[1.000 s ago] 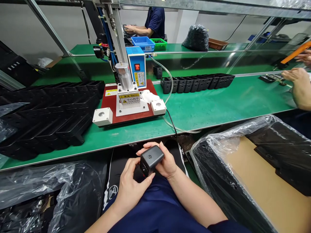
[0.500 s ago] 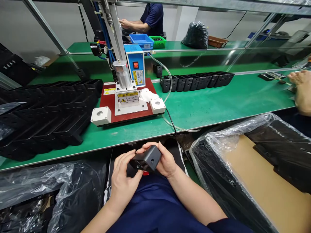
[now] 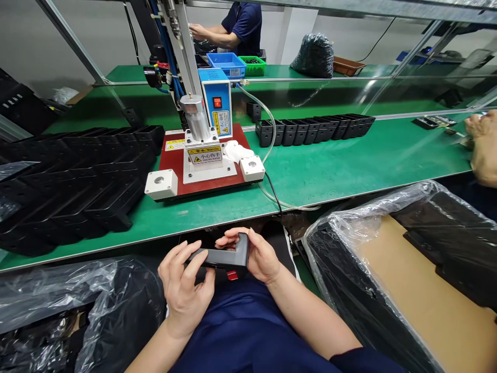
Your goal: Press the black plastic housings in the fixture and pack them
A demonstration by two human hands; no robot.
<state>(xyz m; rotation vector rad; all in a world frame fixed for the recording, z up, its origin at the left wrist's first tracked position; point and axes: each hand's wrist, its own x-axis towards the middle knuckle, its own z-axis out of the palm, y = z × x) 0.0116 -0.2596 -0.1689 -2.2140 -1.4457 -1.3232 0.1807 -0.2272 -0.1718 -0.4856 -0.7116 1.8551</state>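
Observation:
Over my lap, in front of the bench edge, I hold a black L-shaped plastic housing [image 3: 225, 258] between both hands. My left hand [image 3: 186, 285] pinches its long arm near the left end, thumb below and fingers on top. My right hand [image 3: 262, 256] is wrapped round the upright end at the right, with its fingertips behind the piece. The side toward me is a smooth long face. A small red patch [image 3: 232, 275] shows just under the housing; I cannot tell what it belongs to.
On the green bench [image 3: 310, 176] stands a press [image 3: 202, 140] with two white button boxes. Black housings [image 3: 77, 186] lie in rows at left; more housings [image 3: 310, 129] line the back. Plastic-lined boxes [image 3: 365, 280] flank me. Co-workers' hands [image 3: 483, 145] show at right and behind.
The housing has been turned in my hands: its slotted side and end hole faced me before, and now its long smooth side does. My left hand has shifted left along it.

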